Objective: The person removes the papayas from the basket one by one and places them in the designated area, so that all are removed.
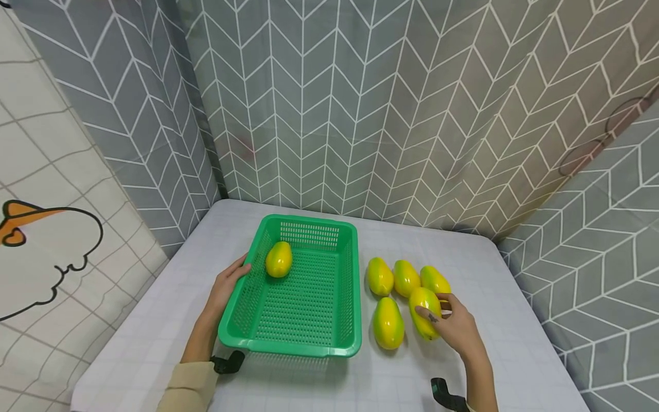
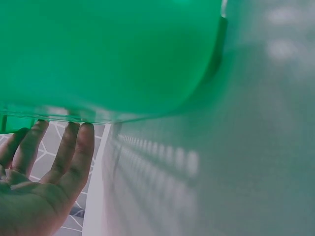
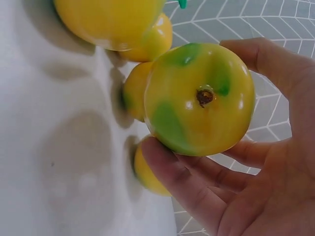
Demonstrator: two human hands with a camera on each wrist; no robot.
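A green plastic basket [image 1: 296, 303] with slotted walls stands on the table, and one yellow-green papaya [image 1: 279, 260] lies inside near its left wall. My left hand [image 1: 226, 286] holds the basket's left rim, thumb over the edge; in the left wrist view its fingers [image 2: 81, 152] reach up to the rim's underside, thumb hidden. To the right of the basket, my right hand [image 1: 455, 323] grips another papaya [image 1: 425, 312] between thumb and fingers. The right wrist view shows that papaya [image 3: 202, 98] end-on, with its brown stem spot facing the camera.
Several more papayas lie close around the held one, among them a front one [image 1: 388, 323] and a back-left one [image 1: 380, 276]. The white-covered table [image 1: 427, 243] is bordered by a grey patterned curtain [image 1: 329, 114] behind and on both sides.
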